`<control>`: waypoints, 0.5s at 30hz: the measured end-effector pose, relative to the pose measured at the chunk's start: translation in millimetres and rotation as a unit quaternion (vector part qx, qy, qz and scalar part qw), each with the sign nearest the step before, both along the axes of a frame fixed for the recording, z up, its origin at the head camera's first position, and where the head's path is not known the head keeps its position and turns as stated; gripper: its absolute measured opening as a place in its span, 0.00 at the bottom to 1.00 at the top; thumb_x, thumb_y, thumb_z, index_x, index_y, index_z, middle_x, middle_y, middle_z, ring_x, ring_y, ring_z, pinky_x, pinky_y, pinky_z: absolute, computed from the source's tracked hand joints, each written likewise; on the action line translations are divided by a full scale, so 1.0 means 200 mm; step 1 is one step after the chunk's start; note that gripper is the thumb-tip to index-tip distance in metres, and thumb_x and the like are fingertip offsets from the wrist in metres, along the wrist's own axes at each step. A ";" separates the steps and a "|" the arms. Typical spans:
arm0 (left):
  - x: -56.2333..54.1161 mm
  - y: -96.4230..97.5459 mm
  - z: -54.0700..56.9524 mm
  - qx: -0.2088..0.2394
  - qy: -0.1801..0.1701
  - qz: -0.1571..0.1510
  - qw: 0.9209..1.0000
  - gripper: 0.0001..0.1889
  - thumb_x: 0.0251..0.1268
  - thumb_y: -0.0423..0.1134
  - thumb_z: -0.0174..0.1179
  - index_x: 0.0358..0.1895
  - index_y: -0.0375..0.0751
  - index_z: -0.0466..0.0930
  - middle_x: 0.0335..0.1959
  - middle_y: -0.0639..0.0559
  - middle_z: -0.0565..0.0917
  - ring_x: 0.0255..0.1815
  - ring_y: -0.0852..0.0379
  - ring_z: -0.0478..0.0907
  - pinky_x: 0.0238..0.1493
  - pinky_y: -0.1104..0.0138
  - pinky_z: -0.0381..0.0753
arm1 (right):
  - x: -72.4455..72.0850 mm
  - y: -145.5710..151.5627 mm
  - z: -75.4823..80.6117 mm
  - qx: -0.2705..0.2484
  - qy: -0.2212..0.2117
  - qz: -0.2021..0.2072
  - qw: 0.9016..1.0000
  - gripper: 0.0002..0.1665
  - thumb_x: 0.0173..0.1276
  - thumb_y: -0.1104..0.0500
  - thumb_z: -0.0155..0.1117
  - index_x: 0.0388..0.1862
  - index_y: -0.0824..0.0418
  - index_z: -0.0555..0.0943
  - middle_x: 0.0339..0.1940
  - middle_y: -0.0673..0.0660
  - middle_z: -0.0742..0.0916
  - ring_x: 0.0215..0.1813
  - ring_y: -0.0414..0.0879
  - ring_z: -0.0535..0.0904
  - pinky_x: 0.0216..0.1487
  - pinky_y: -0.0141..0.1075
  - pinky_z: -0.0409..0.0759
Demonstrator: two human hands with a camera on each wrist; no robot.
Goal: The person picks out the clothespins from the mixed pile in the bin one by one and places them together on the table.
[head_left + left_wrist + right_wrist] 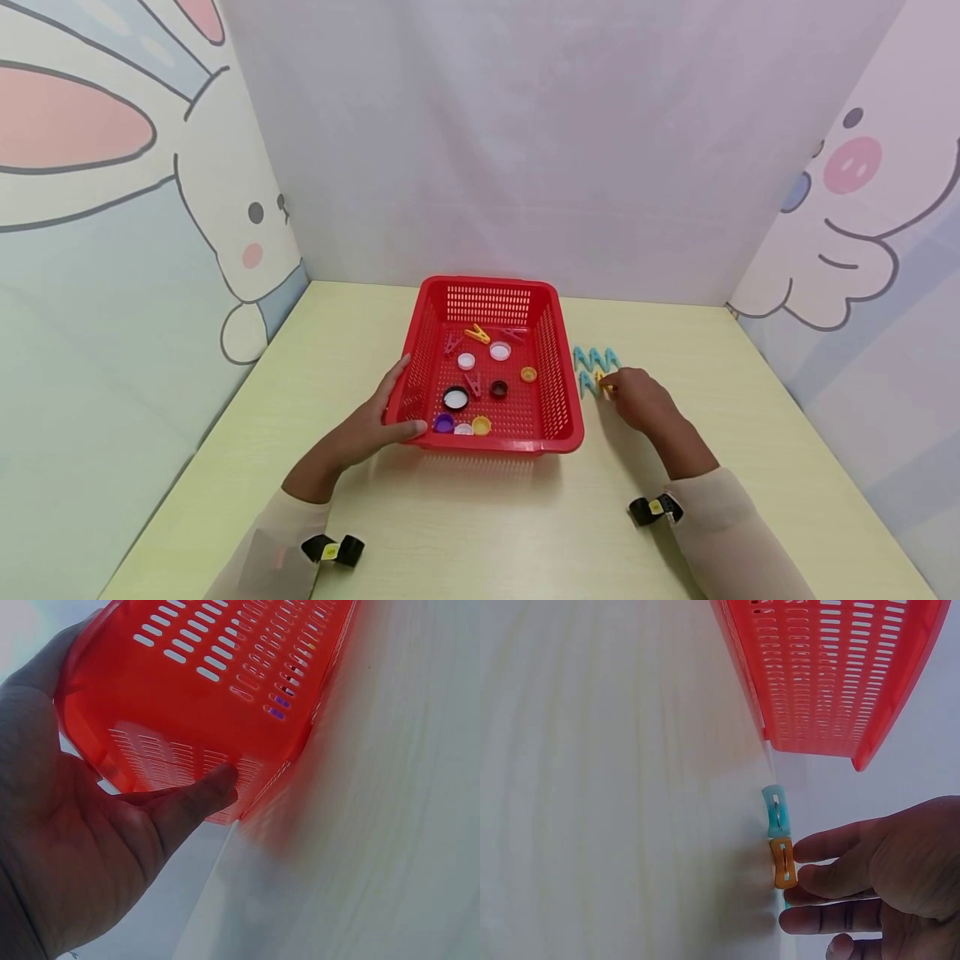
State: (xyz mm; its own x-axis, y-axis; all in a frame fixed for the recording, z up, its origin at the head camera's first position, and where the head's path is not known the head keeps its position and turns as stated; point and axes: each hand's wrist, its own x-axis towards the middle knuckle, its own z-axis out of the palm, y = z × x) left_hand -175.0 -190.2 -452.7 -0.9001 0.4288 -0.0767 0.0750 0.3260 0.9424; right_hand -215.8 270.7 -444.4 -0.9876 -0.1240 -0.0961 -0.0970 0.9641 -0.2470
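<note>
My left hand (372, 427) holds the near left corner of a red plastic basket (559, 444); its thumb lies along the front rim and its fingers reach up the left side. In the left wrist view the thumb (199, 796) presses the basket wall (172, 697). Right of the basket, my right hand (642, 398) pinches a yellow-orange clothespin (606, 386) at the table. The right wrist view has this clothespin (784, 862) at the fingertips, beside a teal clothespin (777, 810). Part of the pinch is hidden behind the hand.
Three teal clothespins (596, 359) stand in a row, with another teal one (587, 384) in front. Inside the basket lie a yellow clothespin (477, 334), dark red clothespins (473, 384) and several bottle caps (455, 398). Walls enclose the table (465, 525) at the back and sides.
</note>
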 end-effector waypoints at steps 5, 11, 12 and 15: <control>0.00 0.00 0.01 0.001 -0.002 0.000 1.000 0.65 0.63 0.50 0.78 0.91 0.62 0.34 0.83 0.36 0.61 0.83 0.30 0.63 0.59 0.49 0.93 | 0.01 0.00 0.01 0.000 -0.005 -0.008 1.000 0.23 0.72 0.74 0.62 0.62 0.63 0.90 0.52 0.69 0.91 0.46 0.57 0.84 0.35 0.40 0.84; 0.00 0.00 0.01 -0.001 -0.003 0.001 1.000 0.65 0.63 0.51 0.78 0.91 0.63 0.34 0.83 0.37 0.61 0.83 0.30 0.63 0.59 0.49 0.93 | 0.01 0.02 0.03 0.007 -0.002 -0.013 1.000 0.26 0.71 0.75 0.62 0.66 0.63 0.87 0.53 0.69 0.91 0.51 0.61 0.88 0.38 0.44 0.89; 0.00 0.00 0.01 -0.001 -0.003 0.001 1.000 0.65 0.63 0.51 0.78 0.91 0.63 0.34 0.83 0.37 0.61 0.83 0.30 0.63 0.59 0.49 0.93 | 0.01 0.02 0.03 0.007 -0.001 -0.013 1.000 0.26 0.72 0.75 0.62 0.66 0.64 0.87 0.54 0.70 0.91 0.53 0.62 0.88 0.39 0.45 0.90; 0.00 0.00 0.01 -0.001 -0.004 0.002 1.000 0.65 0.63 0.51 0.78 0.91 0.63 0.34 0.83 0.37 0.61 0.83 0.30 0.62 0.59 0.49 0.93 | 0.01 0.02 0.05 0.003 0.000 -0.017 1.000 0.28 0.73 0.75 0.59 0.69 0.65 0.85 0.57 0.70 0.90 0.56 0.64 0.88 0.39 0.45 0.90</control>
